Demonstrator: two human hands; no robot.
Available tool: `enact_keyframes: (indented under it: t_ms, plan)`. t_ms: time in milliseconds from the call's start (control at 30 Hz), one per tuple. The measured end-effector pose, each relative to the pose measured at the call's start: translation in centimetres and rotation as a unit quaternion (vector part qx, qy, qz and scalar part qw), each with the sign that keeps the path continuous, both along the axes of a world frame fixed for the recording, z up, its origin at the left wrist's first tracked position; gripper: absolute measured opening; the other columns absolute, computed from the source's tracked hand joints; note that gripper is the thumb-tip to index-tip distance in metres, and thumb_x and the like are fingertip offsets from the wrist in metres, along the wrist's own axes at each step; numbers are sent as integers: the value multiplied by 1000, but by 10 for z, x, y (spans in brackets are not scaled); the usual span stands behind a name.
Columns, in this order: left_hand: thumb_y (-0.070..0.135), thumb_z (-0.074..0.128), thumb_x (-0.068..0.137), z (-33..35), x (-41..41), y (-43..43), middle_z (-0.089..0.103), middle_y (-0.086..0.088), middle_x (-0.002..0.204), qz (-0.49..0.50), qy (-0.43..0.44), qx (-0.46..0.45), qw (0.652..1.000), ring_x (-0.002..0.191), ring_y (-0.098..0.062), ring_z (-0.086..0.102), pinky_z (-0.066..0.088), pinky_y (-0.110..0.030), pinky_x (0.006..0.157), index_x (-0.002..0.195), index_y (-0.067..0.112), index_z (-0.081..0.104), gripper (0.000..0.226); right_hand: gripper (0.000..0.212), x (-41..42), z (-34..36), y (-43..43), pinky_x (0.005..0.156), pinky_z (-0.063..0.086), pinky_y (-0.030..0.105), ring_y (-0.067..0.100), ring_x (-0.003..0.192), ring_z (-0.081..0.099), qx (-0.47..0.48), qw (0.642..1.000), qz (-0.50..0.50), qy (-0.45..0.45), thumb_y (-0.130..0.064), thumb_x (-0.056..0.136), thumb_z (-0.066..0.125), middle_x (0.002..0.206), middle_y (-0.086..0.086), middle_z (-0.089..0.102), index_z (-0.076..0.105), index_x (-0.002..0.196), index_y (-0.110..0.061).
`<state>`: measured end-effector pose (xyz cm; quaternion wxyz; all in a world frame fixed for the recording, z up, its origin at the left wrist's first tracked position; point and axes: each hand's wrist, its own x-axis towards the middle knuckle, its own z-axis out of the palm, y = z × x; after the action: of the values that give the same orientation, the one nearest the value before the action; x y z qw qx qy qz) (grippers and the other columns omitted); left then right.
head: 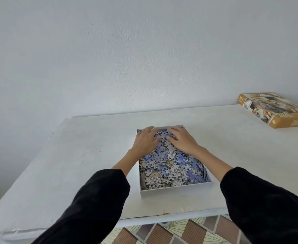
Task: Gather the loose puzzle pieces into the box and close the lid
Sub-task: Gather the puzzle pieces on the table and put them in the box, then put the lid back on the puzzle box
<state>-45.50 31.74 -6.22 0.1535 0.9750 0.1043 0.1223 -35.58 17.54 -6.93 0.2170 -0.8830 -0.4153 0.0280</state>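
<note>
Both hands lie palm down on the heap, fingers straight and slightly spread, holding nothing. The left hand (145,140) presses flat on the far left part of the pile, its fingertips reaching the far rim. The right hand (182,140) presses flat on the far right part, fingers angled inward toward the left hand. The two hands sit near each other with a strip of pieces showing between them. Black sleeves (95,199) cover both forearms up to just short of the wrists.

The loose cardboard puzzle pieces (171,166) fill the shallow white rectangular cardboard box (175,191) in a jumbled mound. It is highest under the hands and lower toward the near end. Many pieces show pale blue or lilac print, others lie with a greyish-white back up, and a few show tan patches. None can be seen lying outside the box.

The box sits open on the white table (84,155), about midway across it and in front of the person. Its long axis appears to run from the near edge toward the pale wall (127,50), turned a little askew so that the near right corner lies farther back than the near left.

The orange rectangular cardboard lid with a dog picture (275,110) lies well apart at the table's far right, picture side up, its long axis slanting from far left to near right
</note>
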Motion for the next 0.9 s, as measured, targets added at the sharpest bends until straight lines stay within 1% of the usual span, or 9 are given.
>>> enact_keyframes:
  t_ms: [67, 133, 267, 333, 400, 500, 633, 767, 900]
  plan:
    - [36, 30, 100, -5, 1, 3, 26, -10, 152, -33, 88, 32, 995, 138, -23, 27, 24, -39, 111, 146, 14, 24, 51, 52, 1, -5, 5, 114, 17, 38, 18, 140, 21, -63, 998, 14, 3, -42, 98, 31, 152, 2, 24, 29, 143, -17]
    - [38, 29, 101, -8, 1, 4, 24, -10, 153, -36, 121, 42, 991, 138, -27, 28, 25, -38, 110, 148, 14, 19, 54, 50, 2, -10, 5, 112, 17, 34, 16, 139, 23, -33, 999, 4, 16, -41, 98, 31, 151, 1, 27, 32, 142, -18]
    - [25, 39, 99, -5, 2, 5, 49, -11, 131, -9, -33, -62, 998, 119, -24, 49, 37, -29, 95, 131, 7, 48, 38, 43, -3, -3, -5, 105, 31, 34, 18, 129, 39, 112, 991, -46, 50, -36, 96, 41, 138, 4, 46, 46, 133, -16]
    - [20, 40, 99, 1, 6, 1, 51, -10, 128, -17, -92, -102, 990, 111, -22, 53, 37, -22, 89, 126, 5, 52, 34, 38, -1, 7, -15, 100, 36, 30, 19, 121, 47, 164, 983, -65, 42, -29, 96, 45, 131, 4, 53, 51, 129, -13]
    - [18, 41, 99, 8, 14, -10, 51, -11, 128, -29, -117, -147, 982, 110, -22, 54, 37, -20, 87, 125, 5, 53, 32, 34, 3, 16, -28, 99, 34, 26, 19, 119, 49, 188, 979, -77, 31, -21, 94, 48, 129, 6, 54, 53, 127, -11]
    - [13, 43, 97, 17, 32, -36, 54, -14, 126, -52, -128, -212, 968, 114, -22, 53, 40, -24, 91, 123, 4, 53, 29, 34, 17, 26, -52, 101, 31, 25, 19, 122, 47, 194, 976, -101, 19, -14, 92, 51, 131, 6, 53, 55, 125, -11]
    - [7, 42, 96, 38, 70, -68, 56, -12, 124, -60, -108, -269, 955, 110, -19, 53, 40, -21, 86, 122, 4, 54, 29, 31, 52, 37, -90, 97, 35, 28, 21, 118, 49, 233, 958, -166, 25, -12, 90, 52, 127, 7, 55, 58, 120, -13]
    - [7, 42, 96, 59, 122, -102, 56, -12, 125, -59, -82, -292, 951, 112, -22, 54, 37, -17, 82, 123, 4, 54, 30, 31, 95, 43, -135, 91, 35, 24, 20, 116, 50, 253, 946, -198, 34, -14, 89, 52, 124, 6, 56, 59, 119, -16]
    - [9, 43, 95, 75, 186, -141, 56, -9, 126, -55, -75, -300, 949, 115, -22, 51, 35, -17, 81, 123, 6, 54, 30, 30, 150, 51, -183, 90, 36, 25, 18, 114, 50, 256, 944, -208, 26, -12, 88, 53, 122, 6, 57, 60, 118, -16]
